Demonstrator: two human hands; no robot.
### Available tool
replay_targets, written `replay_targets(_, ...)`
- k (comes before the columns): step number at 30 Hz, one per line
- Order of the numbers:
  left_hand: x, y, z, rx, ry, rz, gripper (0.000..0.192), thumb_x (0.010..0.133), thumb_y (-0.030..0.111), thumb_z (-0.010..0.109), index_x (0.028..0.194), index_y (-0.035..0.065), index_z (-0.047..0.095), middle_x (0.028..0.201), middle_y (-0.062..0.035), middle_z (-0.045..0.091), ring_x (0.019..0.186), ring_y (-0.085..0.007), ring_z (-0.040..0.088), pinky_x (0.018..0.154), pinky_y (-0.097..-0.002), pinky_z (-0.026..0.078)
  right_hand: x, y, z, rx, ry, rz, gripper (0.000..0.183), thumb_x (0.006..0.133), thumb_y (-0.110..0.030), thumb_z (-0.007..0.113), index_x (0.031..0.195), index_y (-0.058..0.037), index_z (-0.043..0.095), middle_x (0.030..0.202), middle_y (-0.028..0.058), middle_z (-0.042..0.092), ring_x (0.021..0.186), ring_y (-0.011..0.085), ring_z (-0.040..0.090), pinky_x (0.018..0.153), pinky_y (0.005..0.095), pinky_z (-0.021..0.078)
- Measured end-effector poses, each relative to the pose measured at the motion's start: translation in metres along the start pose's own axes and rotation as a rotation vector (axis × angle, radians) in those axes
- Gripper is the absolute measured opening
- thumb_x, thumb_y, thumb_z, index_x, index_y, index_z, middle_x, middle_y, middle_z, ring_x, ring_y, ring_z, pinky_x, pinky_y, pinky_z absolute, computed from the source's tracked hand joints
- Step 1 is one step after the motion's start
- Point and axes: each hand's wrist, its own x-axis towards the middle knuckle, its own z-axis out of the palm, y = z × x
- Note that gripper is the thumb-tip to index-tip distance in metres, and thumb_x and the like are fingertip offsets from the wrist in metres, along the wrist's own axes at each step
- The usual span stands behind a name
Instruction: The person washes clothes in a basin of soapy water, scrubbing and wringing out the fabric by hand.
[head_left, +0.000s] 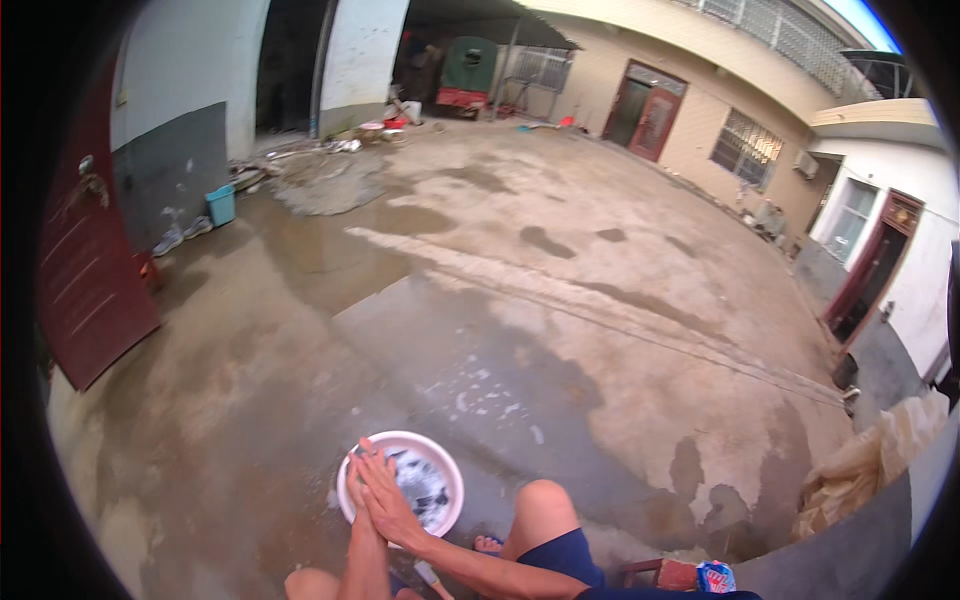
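Note:
Over the left side of a pink plastic basin (454, 517) my two hands lie pressed together, fingers pointing away from me. My right hand (386, 499) is on top and covers much of my left hand (357, 480). Something small and dark shows at the fingertips, too little of it to name. White suds and dark cloth (429, 487) fill the basin, which stands on the wet concrete between my knees. Below the basin, partly behind my right forearm, is a pale-headed brush-like object (427, 574) with a wooden handle.
A red stool or brick (676, 575) with a blue and pink packet (715, 577) is at lower right. Crumpled tan sheeting (847, 472) lies by the right wall. A turquoise bin (221, 205) and shoes (169, 241) stand at left, near an open dark red door (90, 270).

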Motion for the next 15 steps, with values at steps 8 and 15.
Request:
replay_targets(8, 0.006, -0.011, 0.019, 0.104, -0.228, -0.078, 0.062, 0.101, 0.046, 0.033, 0.151, 0.0095, 0.026, 0.158, -0.0045, 0.023, 0.145, -0.0231, 0.019, 0.118, -0.0413, 0.015, 0.05, 0.062, -0.025, -0.047, -0.178, 0.012, 0.051, 0.104, -0.029, 0.03, 0.142, 0.0033, 0.037, 0.152, 0.0263, 0.027, 0.144, 0.0382, 0.02, 0.118, 0.0413, 0.0148)
replay_targets(15, -0.028, -0.026, 0.029, 0.205, -0.199, -0.175, 0.061, 0.101, 0.046, 0.032, 0.149, 0.0073, 0.029, 0.154, -0.0028, 0.03, 0.14, -0.0241, 0.029, 0.116, -0.0362, 0.021, 0.057, 0.055, -0.05, -0.24, -0.254, 0.21, 0.052, 0.104, -0.031, 0.03, 0.142, 0.0042, 0.035, 0.151, 0.0279, 0.027, 0.143, 0.0383, 0.022, 0.118, 0.041, 0.0144)
